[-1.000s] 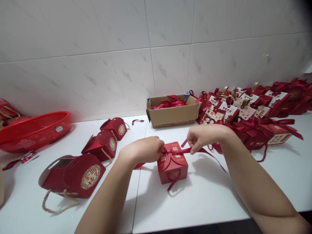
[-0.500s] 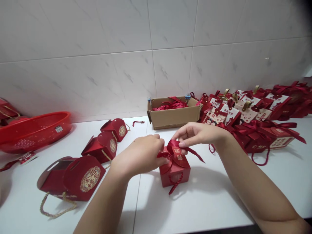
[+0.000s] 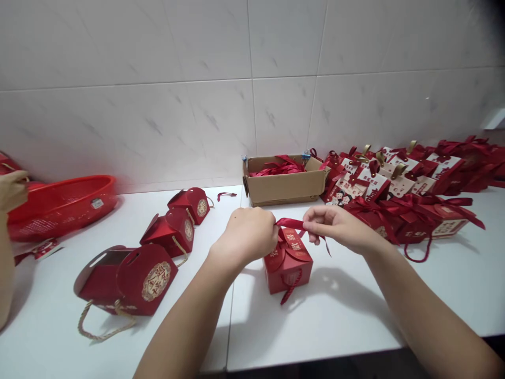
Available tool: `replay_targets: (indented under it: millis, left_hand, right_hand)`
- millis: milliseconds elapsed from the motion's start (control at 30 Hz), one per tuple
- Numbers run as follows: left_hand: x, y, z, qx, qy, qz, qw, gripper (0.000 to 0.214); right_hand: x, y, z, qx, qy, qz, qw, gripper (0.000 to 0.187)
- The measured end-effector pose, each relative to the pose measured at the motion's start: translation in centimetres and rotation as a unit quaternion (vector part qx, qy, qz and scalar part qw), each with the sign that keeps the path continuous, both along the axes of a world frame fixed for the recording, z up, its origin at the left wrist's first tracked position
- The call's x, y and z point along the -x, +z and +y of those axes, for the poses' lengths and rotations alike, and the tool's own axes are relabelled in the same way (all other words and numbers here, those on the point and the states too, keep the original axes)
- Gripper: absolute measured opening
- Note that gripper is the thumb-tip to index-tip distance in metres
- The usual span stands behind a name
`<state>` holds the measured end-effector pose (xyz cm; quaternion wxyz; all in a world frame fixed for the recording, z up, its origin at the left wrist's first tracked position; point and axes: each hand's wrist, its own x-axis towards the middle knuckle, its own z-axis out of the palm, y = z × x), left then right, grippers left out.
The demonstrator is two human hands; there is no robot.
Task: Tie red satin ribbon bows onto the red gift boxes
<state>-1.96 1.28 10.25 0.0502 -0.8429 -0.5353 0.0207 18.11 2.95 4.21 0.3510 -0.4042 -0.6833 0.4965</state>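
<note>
The red ribbon [image 3: 291, 223] has gone from a loop to a strip over the red gift box [image 3: 286, 267], clutched by your left hand [image 3: 250, 235], pinched by your right hand [image 3: 340, 228].

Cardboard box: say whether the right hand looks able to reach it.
Likely yes: the cardboard box stands open just beyond the right hand, nothing visible between them, though that hand pinches ribbon.
</note>
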Motion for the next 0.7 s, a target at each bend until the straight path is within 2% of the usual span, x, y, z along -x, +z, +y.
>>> replay_targets:
  millis: [133, 267, 433, 567, 700]
  left_hand:
    - [-0.2, 0.0, -0.1, 0.007, 0.017, 0.001, 1.000, 0.027]
    - [-0.7, -0.8, 0.5, -0.042, -0.007, -0.023, 0.999, 0.026]
    - [-0.8, -0.9, 0.9, -0.066, -0.014, -0.036, 0.997, 0.020]
    - [-0.7, -0.5, 1.1, -0.073, -0.014, -0.032, 0.997, 0.025]
    - [-1.3, -0.5, 1.1, -0.065, -0.020, -0.039, 0.997, 0.025]
  right_hand:
    - [-0.1, -2.0, 0.3, -0.031, -0.049, 0.026, 0.998, 0.026]
    - [0.9, -2.9, 0.3, -0.082, -0.082, 0.078, 0.990, 0.026]
    - [2.1, -4.3, 0.4, -0.143, -0.115, 0.075, 0.980, 0.024]
    - [2.5, -5.1, 0.5, -0.128, -0.120, 0.059, 0.983, 0.020]
    - [3.3, -5.0, 0.0, -0.122, -0.104, 0.069, 0.985, 0.025]
